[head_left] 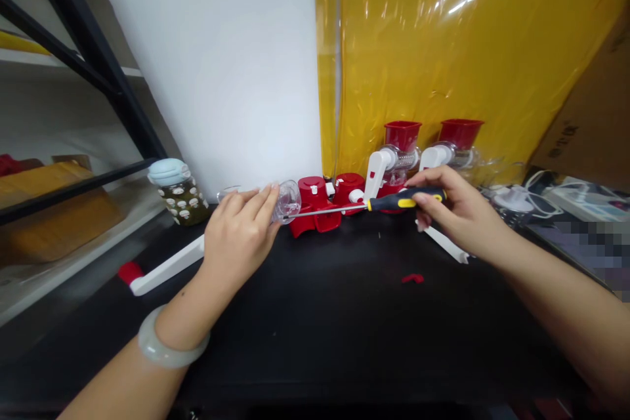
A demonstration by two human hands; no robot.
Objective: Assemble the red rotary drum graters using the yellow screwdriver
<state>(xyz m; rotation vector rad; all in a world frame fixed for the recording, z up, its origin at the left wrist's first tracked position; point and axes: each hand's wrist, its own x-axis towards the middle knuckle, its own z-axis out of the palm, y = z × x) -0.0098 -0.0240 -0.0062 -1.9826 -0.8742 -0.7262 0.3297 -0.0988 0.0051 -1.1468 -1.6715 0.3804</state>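
My left hand [243, 226] is closed around a clear plastic cylinder part [290, 200], whose round end faces right. My right hand [450, 210] grips the black and yellow handle of a screwdriver [406, 199]. Its thin metal shaft points left, and the tip is at the clear part's end; whether it touches a screw I cannot make out. From under my left hand a white crank handle [170, 267] with a red knob reaches out to the left. Red plastic bases [315, 200] stand just behind the shaft. A small red piece [412, 278] lies on the black table [335, 328].
Two assembled rotary graters [403, 138] with red hoppers stand at the back right. A white crank arm [445, 243] lies below my right hand. At the left back stands a jar [180, 193] with a light blue lid. White cables [539, 193] and clear parts are at the right.
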